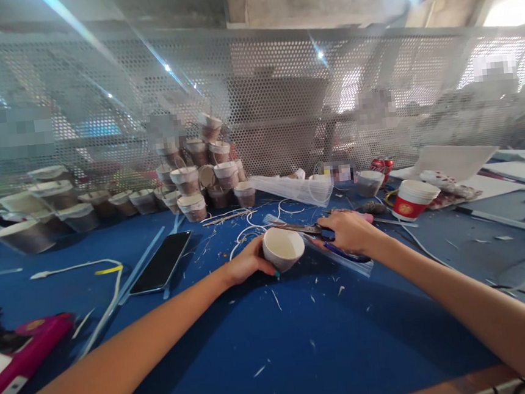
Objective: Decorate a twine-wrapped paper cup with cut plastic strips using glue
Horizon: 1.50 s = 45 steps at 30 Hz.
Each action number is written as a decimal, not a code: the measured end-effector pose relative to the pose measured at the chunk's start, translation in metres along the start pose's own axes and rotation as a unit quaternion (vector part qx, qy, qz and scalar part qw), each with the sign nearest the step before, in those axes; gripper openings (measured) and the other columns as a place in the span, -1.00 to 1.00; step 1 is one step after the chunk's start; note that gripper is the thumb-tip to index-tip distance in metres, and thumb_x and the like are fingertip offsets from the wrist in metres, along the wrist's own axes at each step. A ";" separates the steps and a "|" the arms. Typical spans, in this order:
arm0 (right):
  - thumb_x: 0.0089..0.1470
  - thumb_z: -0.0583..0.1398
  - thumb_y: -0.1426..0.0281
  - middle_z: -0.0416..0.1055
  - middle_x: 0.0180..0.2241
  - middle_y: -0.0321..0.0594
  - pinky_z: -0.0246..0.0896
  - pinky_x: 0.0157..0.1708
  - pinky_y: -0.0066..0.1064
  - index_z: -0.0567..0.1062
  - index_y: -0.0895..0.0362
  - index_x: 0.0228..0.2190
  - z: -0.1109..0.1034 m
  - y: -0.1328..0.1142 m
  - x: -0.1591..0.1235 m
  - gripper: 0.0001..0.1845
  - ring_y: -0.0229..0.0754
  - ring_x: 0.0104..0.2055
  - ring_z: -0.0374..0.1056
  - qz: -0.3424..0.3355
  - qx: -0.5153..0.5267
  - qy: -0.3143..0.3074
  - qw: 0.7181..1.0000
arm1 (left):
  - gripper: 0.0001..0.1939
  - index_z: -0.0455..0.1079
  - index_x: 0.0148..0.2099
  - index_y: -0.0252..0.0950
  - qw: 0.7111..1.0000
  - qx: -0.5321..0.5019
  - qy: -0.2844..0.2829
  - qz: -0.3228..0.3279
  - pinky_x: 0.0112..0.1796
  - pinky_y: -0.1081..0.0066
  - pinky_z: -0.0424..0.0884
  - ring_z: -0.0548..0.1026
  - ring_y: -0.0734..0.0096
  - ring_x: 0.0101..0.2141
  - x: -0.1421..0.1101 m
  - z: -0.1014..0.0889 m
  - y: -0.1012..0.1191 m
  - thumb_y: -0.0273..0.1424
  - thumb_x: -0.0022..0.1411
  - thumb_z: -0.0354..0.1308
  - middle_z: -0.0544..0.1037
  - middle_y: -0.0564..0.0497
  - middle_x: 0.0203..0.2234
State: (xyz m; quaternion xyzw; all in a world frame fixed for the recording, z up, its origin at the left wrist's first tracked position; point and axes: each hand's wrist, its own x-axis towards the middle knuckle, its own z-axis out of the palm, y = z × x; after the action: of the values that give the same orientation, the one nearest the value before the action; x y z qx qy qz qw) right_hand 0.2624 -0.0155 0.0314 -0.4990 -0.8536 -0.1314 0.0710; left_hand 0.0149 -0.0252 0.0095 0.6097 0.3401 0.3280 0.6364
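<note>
A white paper cup is held in my left hand, which is closed around its left side. The cup's wide mouth faces up and tilts toward me. To its right, my right hand is closed on a pair of scissors with dark metal blades. The blades point left, across the cup's far rim; whether they touch it I cannot tell. Beneath the scissors lie clear plastic strips. A white cord curls on the blue table behind the cup.
Small brown-and-white cups are stacked at the back, with several more leftward. A phone lies left of my hand. Farther out are a magenta power strip, a red-and-white cup and red cans. Scraps litter the table.
</note>
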 end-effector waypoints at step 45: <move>0.03 -0.09 0.00 0.43 -0.35 -0.11 0.00 -0.46 -0.40 0.38 0.14 -0.25 -0.013 -0.003 -0.001 -0.47 -0.07 -0.30 0.33 0.022 -0.064 -0.009 0.998 | -0.16 0.09 0.08 -0.19 0.997 0.043 -0.014 0.059 0.03 0.14 0.12 0.24 0.15 0.04 0.003 0.000 -0.005 -0.55 -0.30 0.33 0.33 -0.05 -0.03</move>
State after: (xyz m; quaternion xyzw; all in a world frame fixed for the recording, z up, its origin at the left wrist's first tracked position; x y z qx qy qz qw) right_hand 0.2601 -0.0211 0.0432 -0.5225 -0.8327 -0.1798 0.0345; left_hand 0.0170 -0.0231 0.0043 0.6603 0.3084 0.3418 0.5933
